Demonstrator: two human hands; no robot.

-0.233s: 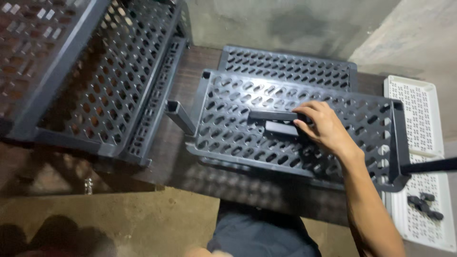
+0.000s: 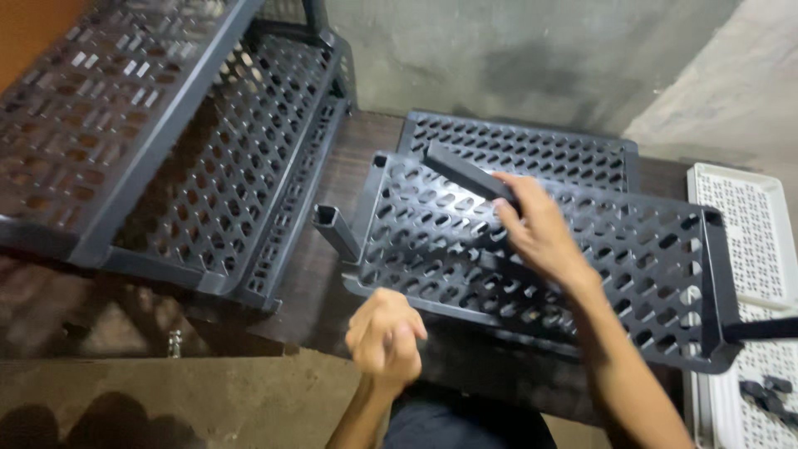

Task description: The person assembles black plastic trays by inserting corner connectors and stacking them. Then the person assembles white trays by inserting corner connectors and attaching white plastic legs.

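— What has the right hand (image 2: 540, 229) got?

— A dark post (image 2: 470, 176). The fingers are closed round its near end, and the post slants up and away to the left, over the grey shelf (image 2: 632, 274).

— And where does that shelf sit?

— On the dark table (image 2: 332, 199), tilted a little, its near edge close to the table's near edge. A second perforated shelf (image 2: 532, 145) lies just behind it, toward the far edge, partly covered by it.

— Anything standing in the shelf's corners?

— A short post (image 2: 337, 229) sticks out of the near left corner socket, leaning outward. Another post (image 2: 761, 328) pokes out to the right from the near right corner. The far left socket looks open; I cannot tell more of it.

— The left hand (image 2: 384, 337)?

— Curled into a loose fist just off the shelf's near edge, not touching it. Whether it has anything inside, I cannot tell.

— What else is about?

— A taller rack (image 2: 166, 150) of the same grey shelves fills the left side, its lower tier resting at the table's left edge. A white tray (image 2: 740, 216) lies beyond the right edge, with a few small dark pieces (image 2: 769, 395) at its near end.
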